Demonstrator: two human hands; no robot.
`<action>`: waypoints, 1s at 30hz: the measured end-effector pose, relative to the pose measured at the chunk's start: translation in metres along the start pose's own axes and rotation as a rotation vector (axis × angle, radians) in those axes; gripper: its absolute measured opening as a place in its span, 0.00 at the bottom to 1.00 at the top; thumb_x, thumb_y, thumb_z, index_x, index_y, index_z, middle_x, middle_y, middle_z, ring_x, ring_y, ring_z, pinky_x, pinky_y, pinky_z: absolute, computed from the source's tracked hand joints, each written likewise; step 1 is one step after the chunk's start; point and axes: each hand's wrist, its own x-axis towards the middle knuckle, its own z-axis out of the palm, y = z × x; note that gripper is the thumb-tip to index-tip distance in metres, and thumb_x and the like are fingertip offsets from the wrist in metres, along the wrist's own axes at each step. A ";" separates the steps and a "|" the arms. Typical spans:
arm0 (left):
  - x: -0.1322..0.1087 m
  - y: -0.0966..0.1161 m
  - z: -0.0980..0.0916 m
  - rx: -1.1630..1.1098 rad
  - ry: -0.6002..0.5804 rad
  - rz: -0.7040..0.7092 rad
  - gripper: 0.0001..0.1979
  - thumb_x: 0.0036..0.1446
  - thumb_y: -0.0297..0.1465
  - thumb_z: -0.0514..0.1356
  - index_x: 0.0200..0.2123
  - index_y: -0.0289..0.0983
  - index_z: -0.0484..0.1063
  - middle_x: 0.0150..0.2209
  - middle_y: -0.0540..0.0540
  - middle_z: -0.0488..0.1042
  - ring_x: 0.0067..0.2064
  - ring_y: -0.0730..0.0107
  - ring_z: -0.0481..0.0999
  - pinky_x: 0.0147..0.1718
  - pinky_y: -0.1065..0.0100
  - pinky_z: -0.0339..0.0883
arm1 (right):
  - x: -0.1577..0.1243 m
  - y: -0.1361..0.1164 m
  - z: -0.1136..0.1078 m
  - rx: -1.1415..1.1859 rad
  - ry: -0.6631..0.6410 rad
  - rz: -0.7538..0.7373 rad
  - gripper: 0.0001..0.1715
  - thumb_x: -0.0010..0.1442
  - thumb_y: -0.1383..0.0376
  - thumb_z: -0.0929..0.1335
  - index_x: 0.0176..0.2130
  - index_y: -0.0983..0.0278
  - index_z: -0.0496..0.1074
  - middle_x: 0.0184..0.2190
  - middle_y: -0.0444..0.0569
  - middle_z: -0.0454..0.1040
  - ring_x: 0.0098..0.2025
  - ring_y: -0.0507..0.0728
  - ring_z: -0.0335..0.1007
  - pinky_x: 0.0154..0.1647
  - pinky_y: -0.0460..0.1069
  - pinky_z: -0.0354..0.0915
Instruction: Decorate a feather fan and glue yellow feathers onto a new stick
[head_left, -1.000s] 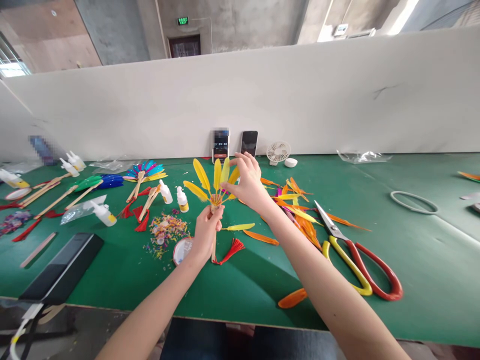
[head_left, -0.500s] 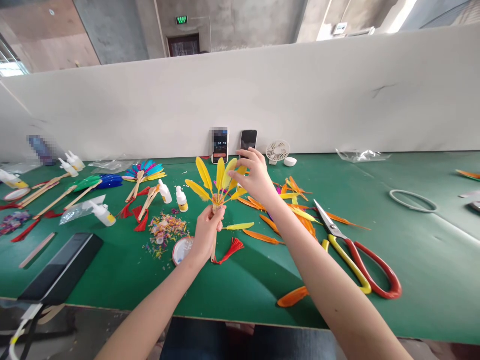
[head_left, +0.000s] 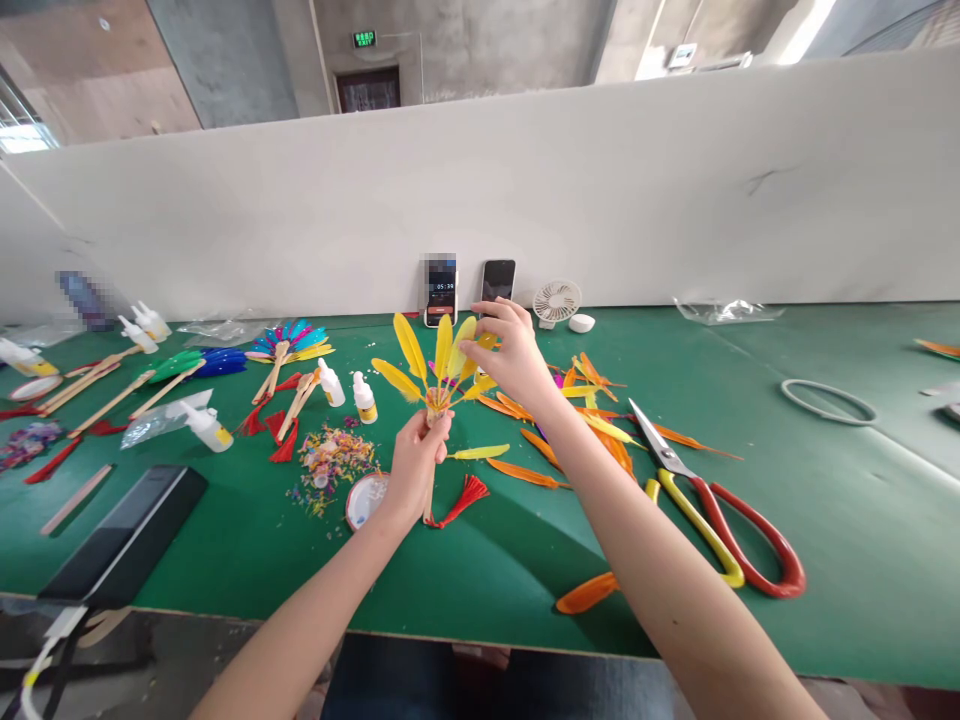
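Observation:
My left hand is closed around the wooden handle of a feather fan, held upright above the table. Several yellow feathers spread from the top of its handle, and a red tassel hangs at the lower end. My right hand is pinched at the upper part of one yellow feather on the fan's right side. The fingers partly hide the feathers there. A loose yellow feather lies beside the handle, and orange feathers are scattered under my right forearm.
Large scissors lie at right, blades partly apart. Left are glue bottles, colourful bits, a white lid, finished fans and a black box. Two phones and a small fan stand by the partition.

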 end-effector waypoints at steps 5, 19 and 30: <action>0.000 0.001 0.001 0.006 0.011 -0.009 0.11 0.42 0.36 0.62 0.27 0.34 0.69 0.19 0.55 0.58 0.17 0.85 0.54 0.17 0.73 0.46 | -0.001 -0.002 0.000 -0.015 -0.004 0.009 0.04 0.46 0.63 0.65 0.28 0.59 0.68 0.44 0.49 0.69 0.55 0.66 0.51 0.54 0.63 0.50; 0.006 -0.005 -0.004 -0.071 0.045 0.028 0.13 0.42 0.37 0.62 0.28 0.34 0.68 0.21 0.56 0.58 0.18 0.85 0.55 0.18 0.74 0.47 | -0.042 -0.018 0.005 -0.269 -0.044 -0.587 0.17 0.55 0.74 0.57 0.38 0.64 0.70 0.38 0.52 0.71 0.46 0.58 0.62 0.48 0.56 0.59; 0.005 -0.005 -0.001 -0.021 0.026 0.037 0.09 0.44 0.33 0.59 0.21 0.35 0.61 0.19 0.57 0.56 0.18 0.83 0.54 0.18 0.74 0.47 | -0.065 -0.004 0.012 -0.392 -0.024 -0.580 0.20 0.54 0.74 0.58 0.42 0.62 0.70 0.46 0.55 0.65 0.52 0.60 0.55 0.50 0.58 0.58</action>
